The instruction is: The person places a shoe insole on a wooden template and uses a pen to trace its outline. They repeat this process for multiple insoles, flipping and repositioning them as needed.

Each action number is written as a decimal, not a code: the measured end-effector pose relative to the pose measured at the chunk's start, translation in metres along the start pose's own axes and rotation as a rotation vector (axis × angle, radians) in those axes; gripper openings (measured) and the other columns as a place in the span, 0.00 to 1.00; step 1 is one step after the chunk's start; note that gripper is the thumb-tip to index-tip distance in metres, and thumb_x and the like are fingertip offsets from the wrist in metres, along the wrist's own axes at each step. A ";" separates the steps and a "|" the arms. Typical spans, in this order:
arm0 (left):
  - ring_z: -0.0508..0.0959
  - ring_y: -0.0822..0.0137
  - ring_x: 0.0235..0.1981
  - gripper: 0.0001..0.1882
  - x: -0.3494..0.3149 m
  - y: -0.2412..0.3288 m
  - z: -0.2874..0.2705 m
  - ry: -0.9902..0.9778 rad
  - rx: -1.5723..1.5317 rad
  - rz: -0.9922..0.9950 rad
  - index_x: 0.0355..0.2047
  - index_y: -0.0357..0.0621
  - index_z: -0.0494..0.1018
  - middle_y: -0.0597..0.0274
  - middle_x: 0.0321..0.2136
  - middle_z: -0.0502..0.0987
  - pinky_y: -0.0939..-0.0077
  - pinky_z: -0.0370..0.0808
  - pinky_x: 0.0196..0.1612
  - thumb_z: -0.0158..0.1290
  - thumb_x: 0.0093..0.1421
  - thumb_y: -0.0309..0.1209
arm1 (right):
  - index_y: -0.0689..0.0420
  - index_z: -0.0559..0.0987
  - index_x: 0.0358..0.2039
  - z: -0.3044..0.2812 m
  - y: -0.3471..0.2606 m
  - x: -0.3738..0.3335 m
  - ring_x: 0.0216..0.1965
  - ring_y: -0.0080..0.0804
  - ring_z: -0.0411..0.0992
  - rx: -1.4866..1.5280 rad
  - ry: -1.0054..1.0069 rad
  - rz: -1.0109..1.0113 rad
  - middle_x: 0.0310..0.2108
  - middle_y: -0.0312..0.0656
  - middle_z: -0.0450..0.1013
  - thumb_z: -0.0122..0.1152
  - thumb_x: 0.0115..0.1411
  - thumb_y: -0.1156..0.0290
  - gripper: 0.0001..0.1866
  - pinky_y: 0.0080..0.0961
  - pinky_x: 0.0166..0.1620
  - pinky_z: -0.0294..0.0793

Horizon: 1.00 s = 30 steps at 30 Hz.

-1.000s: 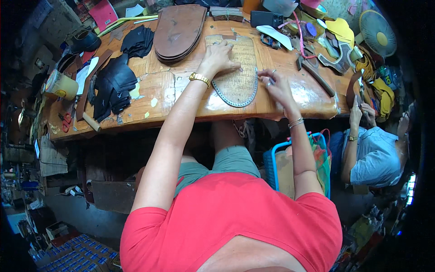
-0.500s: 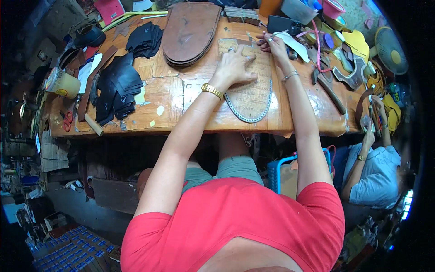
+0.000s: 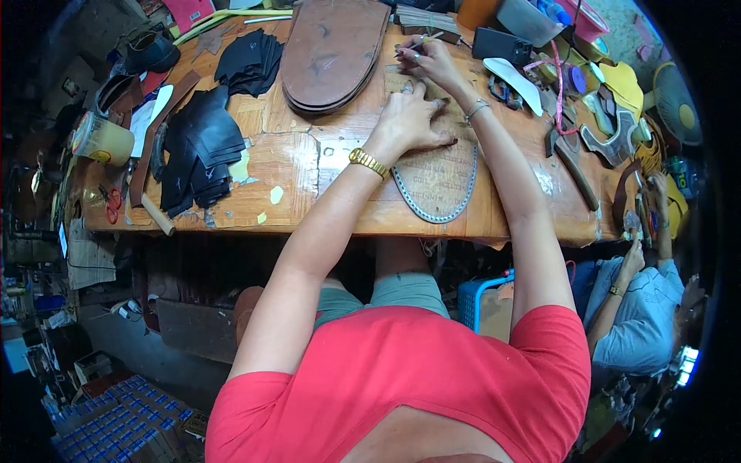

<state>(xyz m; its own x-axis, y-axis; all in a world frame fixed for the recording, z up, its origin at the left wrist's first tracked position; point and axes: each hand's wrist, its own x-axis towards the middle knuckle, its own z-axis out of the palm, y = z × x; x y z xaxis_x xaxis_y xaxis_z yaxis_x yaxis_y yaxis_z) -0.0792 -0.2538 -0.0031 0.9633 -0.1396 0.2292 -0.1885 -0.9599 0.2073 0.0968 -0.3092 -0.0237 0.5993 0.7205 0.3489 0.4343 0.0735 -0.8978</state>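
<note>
A tan template (image 3: 440,181) with printed marks, rounded at its near end and edged there with a pale band of dark holes, lies flat on the wooden table (image 3: 285,162). My left hand (image 3: 409,119) presses on its middle, fingers spread, with nothing in its grip. Just beyond, my right hand (image 3: 436,65) hovers over the far end of the template, fingers pinched round a slim pen-like tool (image 3: 434,36); its tip is too small to make out. To the left of the template lies a stack of brown leather pieces (image 3: 336,50), rounded at the near end.
Black leather pieces (image 3: 202,143) lie in piles at left, near a plastic tub (image 3: 103,139) and red scissors (image 3: 113,205). At right are a hammer (image 3: 573,171), a phone (image 3: 502,45) and a white cutout (image 3: 515,83). Another person's arm (image 3: 627,270) works at the far right.
My right hand has moved left, from beside the white cutout to above the template's far end, with the pen-like tool in it. My left hand stays spread on the template.
</note>
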 end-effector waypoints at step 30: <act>0.73 0.46 0.49 0.42 0.004 -0.001 0.004 -0.015 0.023 0.000 0.52 0.54 0.75 0.38 0.48 0.70 0.59 0.73 0.49 0.52 0.43 0.68 | 0.64 0.82 0.28 -0.002 0.029 0.029 0.19 0.30 0.71 -0.535 -0.053 -0.159 0.19 0.50 0.75 0.67 0.54 0.60 0.17 0.30 0.27 0.70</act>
<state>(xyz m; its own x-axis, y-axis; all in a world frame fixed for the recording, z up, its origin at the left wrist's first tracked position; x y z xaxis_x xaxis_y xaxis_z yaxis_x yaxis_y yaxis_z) -0.0740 -0.2543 -0.0064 0.9661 -0.1428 0.2152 -0.1841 -0.9652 0.1856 0.1281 -0.2872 -0.0390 0.4697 0.7640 0.4423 0.8056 -0.1659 -0.5688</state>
